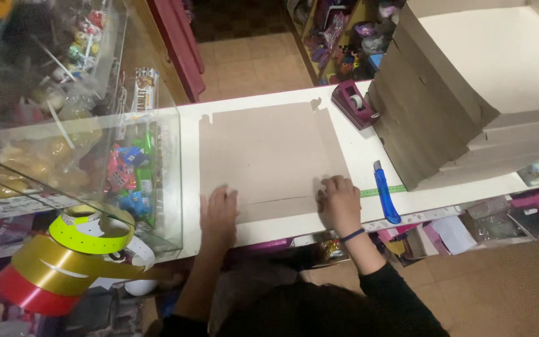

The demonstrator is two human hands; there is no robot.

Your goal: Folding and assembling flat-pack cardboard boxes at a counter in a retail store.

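Note:
A flat brown cardboard sheet (269,153) lies on the white counter (357,153). A crease or cut line runs across it near its front edge. My left hand (218,212) rests flat on the sheet's front left part, fingers spread. My right hand (339,203) presses on the front right corner with fingers bent, right at the line's end. Neither hand holds anything. A green ruler (383,190) pokes out from under the sheet just right of my right hand, and a blue utility knife (385,193) lies across it.
A maroon tape dispenser (355,103) stands at the counter's back. A stack of folded cardboard boxes (463,93) fills the right side. A glass display case (76,131) with toys stands left, ribbon rolls (63,256) in front of it. Shelves of goods line the tiled aisle behind.

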